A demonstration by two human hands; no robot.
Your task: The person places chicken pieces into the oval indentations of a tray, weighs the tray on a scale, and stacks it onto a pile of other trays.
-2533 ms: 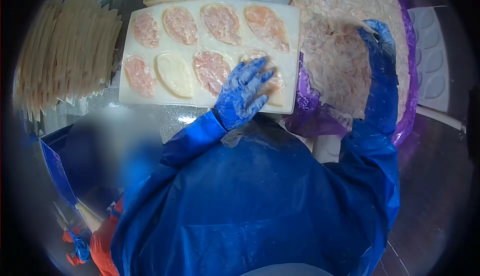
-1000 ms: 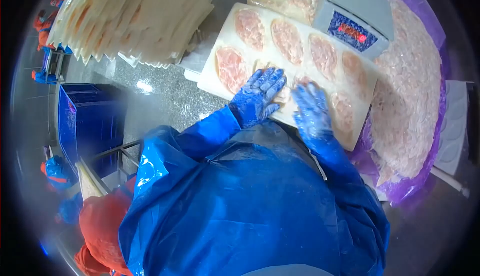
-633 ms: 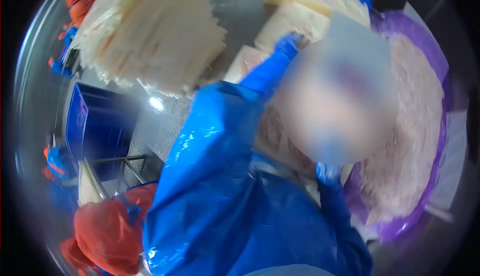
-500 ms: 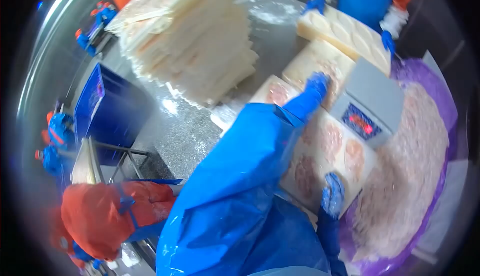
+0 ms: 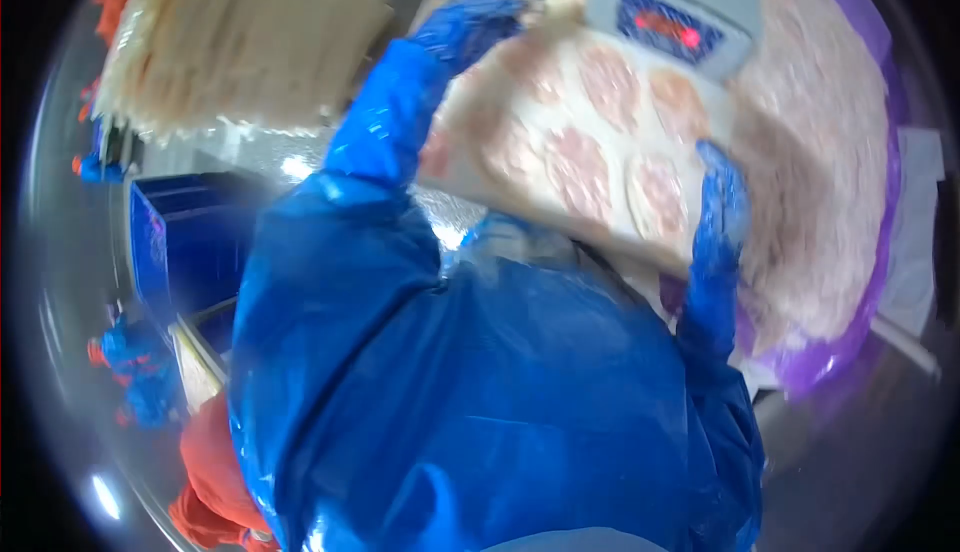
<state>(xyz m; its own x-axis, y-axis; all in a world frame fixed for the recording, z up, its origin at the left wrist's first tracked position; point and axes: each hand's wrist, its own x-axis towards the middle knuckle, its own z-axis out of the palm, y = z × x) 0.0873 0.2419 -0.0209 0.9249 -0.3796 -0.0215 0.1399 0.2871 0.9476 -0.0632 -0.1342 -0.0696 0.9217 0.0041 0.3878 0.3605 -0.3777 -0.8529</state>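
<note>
Looking steeply down from head height, fisheye, close over the tray (image 5: 560, 152) and steel table (image 5: 300, 157); single view.

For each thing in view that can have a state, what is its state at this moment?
Tray: white, its moulded pockets filled with pink meat, gripped at two edges.
Left hand: blue-gloved, closed on the tray's far edge.
Right hand: blue-gloved, on the tray's near right edge.
Scale: switched on, red digits lit.
Purple bag: open, heaped with meat.
Stack of trays: fanned unevenly.

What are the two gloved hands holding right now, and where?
The filled white tray: left hand grips its far corner, right hand its near right edge.
</note>
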